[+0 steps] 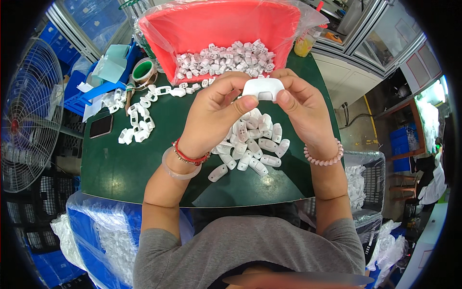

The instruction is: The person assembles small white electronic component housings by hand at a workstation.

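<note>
Between both hands I hold up a white plastic part (263, 86), a rounded shell with a notch in its lower edge. My left hand (219, 108) pinches its left end between thumb and fingers, and my right hand (304, 107) grips the right end the same way. Some of the fingers are hidden behind the part. Below them, a loose pile of white plastic pieces (257, 166) lies on the green table (202, 185). Farther off, small white pieces (226, 59) fill the front of a red bin (216, 26) lined with clear plastic.
White ring-shaped frames (140, 126) lie on the left of the table, near a phone (101, 126) and a green-topped tub (143, 71). A fan (30, 115) stands at the far left. Plastic-lined blue crates (86, 212) flank me. A drink cup (304, 44) stands behind the bin's right side.
</note>
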Demonstrator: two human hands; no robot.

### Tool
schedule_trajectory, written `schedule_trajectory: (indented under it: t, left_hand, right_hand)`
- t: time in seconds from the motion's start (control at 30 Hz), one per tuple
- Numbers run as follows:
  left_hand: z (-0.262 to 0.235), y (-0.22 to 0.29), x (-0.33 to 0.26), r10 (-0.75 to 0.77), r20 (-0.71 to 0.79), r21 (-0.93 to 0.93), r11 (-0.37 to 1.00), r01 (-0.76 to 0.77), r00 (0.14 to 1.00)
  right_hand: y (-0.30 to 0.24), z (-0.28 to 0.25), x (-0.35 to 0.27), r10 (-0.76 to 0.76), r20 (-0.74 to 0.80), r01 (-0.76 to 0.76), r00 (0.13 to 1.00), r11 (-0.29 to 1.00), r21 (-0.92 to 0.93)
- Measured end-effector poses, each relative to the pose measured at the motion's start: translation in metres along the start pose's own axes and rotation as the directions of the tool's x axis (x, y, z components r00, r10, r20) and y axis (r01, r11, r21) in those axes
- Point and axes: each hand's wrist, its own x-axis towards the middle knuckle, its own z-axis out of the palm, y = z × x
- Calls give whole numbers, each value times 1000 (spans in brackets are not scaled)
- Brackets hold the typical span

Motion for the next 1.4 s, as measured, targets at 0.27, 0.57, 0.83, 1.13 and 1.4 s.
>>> schedule_trajectory:
  t: [0.27, 0.57, 0.83, 1.13, 1.4]
  left_hand:
    - [1, -7, 6, 105, 9, 114, 988, -105, 994]
    - [-20, -12, 6, -66, -1, 170, 983, 66, 998]
    - [-189, -38, -72, 209, -303, 872, -332, 359, 930]
    - [-211, -62, -52, 80, -589, 675, -499, 544, 804]
    - [-194, -41, -54, 363, -304, 917, -138, 374, 881]
  right_hand:
    - [10, -5, 2, 12, -24, -12, 1000, 1000, -24]
    - [22, -3, 1, 144, -162, -154, 976, 987, -47]
    - [80, -20, 11, 643, 362, -121, 675, 580, -806]
    - [118, -76, 24, 133, -137, -175, 982, 341, -924]
    - [144, -72, 24, -13, -178, -168, 984, 266, -949]
